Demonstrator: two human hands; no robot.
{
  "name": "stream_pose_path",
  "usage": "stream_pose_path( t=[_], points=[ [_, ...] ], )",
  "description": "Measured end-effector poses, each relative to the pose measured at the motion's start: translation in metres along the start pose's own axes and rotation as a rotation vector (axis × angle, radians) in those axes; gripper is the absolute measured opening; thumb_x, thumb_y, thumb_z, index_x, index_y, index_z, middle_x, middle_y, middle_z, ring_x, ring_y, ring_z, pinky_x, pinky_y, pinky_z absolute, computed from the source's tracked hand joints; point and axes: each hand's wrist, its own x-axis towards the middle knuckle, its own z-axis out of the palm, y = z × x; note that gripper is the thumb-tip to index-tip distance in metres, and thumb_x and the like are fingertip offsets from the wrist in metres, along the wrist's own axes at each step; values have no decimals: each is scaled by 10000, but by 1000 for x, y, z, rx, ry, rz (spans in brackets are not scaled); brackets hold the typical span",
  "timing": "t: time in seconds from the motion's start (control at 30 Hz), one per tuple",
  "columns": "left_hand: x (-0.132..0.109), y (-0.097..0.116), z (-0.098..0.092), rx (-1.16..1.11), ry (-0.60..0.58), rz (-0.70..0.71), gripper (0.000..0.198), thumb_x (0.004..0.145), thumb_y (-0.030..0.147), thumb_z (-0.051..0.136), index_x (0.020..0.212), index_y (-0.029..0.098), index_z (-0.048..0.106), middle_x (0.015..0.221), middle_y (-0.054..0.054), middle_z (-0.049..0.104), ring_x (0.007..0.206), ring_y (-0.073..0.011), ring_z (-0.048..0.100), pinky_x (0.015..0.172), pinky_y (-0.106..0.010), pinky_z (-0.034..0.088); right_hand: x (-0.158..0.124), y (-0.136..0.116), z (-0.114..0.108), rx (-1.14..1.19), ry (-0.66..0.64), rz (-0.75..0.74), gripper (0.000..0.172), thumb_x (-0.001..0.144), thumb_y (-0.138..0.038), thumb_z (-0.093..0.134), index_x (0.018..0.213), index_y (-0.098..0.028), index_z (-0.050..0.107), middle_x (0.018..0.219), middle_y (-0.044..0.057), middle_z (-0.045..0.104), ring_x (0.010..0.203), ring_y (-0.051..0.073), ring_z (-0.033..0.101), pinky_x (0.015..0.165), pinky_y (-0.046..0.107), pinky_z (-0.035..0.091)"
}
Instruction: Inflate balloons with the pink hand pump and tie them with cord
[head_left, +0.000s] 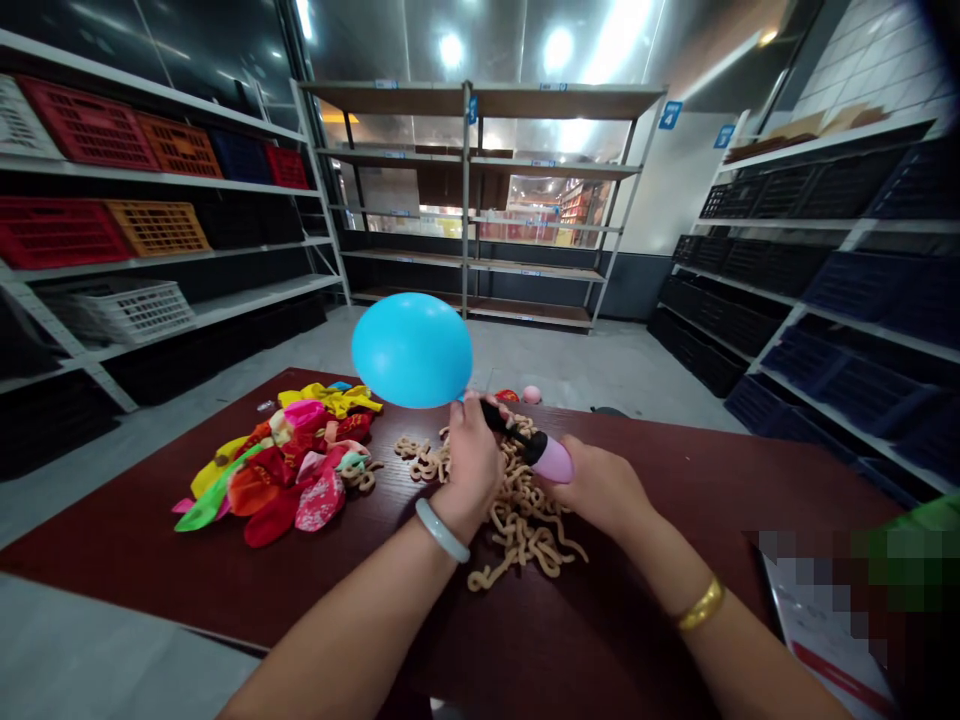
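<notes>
An inflated blue balloon (412,350) stands out to the left above the table, its neck at the fingertips of my left hand (474,455). Those fingers are closed around the neck and the black front end of a hand balloon pump (556,462); the exact grip is partly hidden. My right hand (604,490) is wrapped around the pump's pinkish-purple rear part. Under both hands lies a heap of tan curly strands (529,545), whose material I cannot make out. Left of them is a pile of limp, uninflated balloons (281,485) in red, pink, yellow, green and orange.
The dark red-brown table (645,590) spans the foreground. A flat printed sheet or booklet (814,620) lies at its right, partly blurred out. Beyond the far edge is a small pink round thing (531,395). Shelves with crates (90,120) line the sides; a rack (465,180) stands behind.
</notes>
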Motion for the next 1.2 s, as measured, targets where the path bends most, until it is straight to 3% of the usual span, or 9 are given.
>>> stream_pose_path(
  t=[0.17, 0.27, 0.4, 0.7, 0.83, 1.0, 1.2],
  points=[
    [45, 24, -20, -50, 93, 73, 151, 900, 258, 496, 814, 219, 379, 688, 29, 480, 532, -104, 503, 520, -270, 399, 6, 18, 6, -6, -24, -24, 410, 765, -600, 568, 941, -232, 603, 844, 61, 699, 758, 258, 664, 559, 294, 337],
    [57, 31, -28, -59, 102, 96, 148, 926, 235, 464, 817, 225, 365, 693, 24, 463, 536, -104, 489, 514, -268, 382, 7, 25, 6, -9, -25, -33, 408, 771, -606, 559, 933, -235, 607, 822, 56, 697, 740, 248, 658, 554, 291, 334],
    [48, 26, -23, -70, 88, 83, 167, 926, 270, 488, 831, 231, 357, 708, 27, 469, 554, -104, 495, 546, -273, 411, 5, 28, 4, -48, -14, -42, 390, 764, -593, 578, 903, -229, 592, 819, 56, 698, 742, 248, 659, 560, 293, 338],
    [-14, -16, 1, -36, 7, -41, 188, 871, 333, 576, 822, 214, 439, 716, 16, 532, 570, -109, 521, 571, -261, 451, -3, 9, 0, 12, -13, -33, 378, 767, -580, 583, 916, -232, 581, 853, 54, 706, 745, 245, 663, 552, 289, 306],
    [-29, -22, 6, -9, -12, -42, 180, 865, 342, 590, 811, 215, 473, 718, 4, 545, 583, -119, 527, 595, -278, 478, -5, 0, -2, 28, -14, -10, 356, 764, -555, 596, 911, -232, 575, 840, 49, 708, 734, 240, 662, 543, 288, 298],
    [-23, -14, 8, -3, -25, -58, 210, 861, 365, 585, 811, 197, 469, 716, 2, 545, 570, -115, 539, 576, -270, 469, -4, -4, -2, 29, -16, 17, 388, 787, -589, 558, 934, -231, 584, 865, 63, 708, 755, 256, 665, 564, 299, 328],
    [22, 10, -9, -42, 72, 20, 214, 833, 308, 595, 812, 211, 406, 686, 29, 525, 539, -106, 536, 539, -249, 441, 3, 9, 2, 22, -51, -2, 398, 772, -591, 572, 957, -240, 592, 886, 56, 705, 782, 260, 665, 575, 296, 328]
  ],
)
